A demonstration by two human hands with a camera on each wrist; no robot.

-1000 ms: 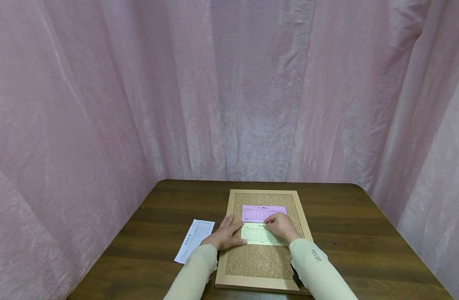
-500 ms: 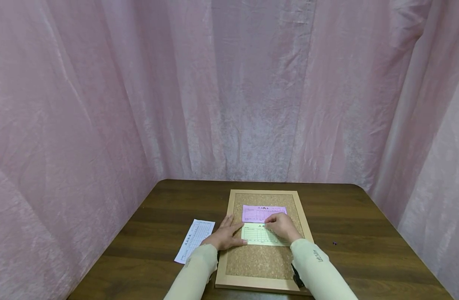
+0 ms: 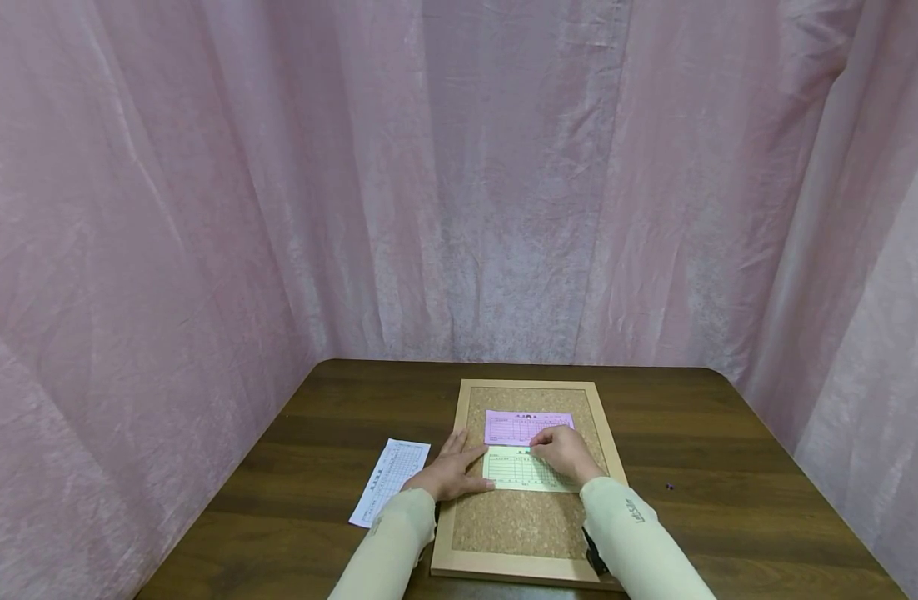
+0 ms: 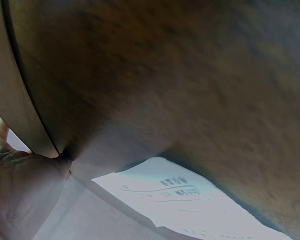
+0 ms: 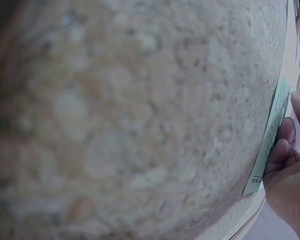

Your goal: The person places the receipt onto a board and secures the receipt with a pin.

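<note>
- The left hand lies on the left side of the board, with its fingers spread apart. Its thumb rests on the bottom left corner of the green paper.
- The right hand has its thumb and finger tips together, pinching a tiny thing at the top of the green paper. It is too small to make out well.
- The green paper lies on the middle of the board, just below the pink paper.
- The pink paper has a dark dot at the middle of its top.
- The board lies flat on the bench, near the middle of the near edge.
- The white paper lies tilted on the bench, between the board and the left edge.
- Small purple bits sit between the board and the bench's right edge.
- A pink curtain hangs behind the far edge.
</note>
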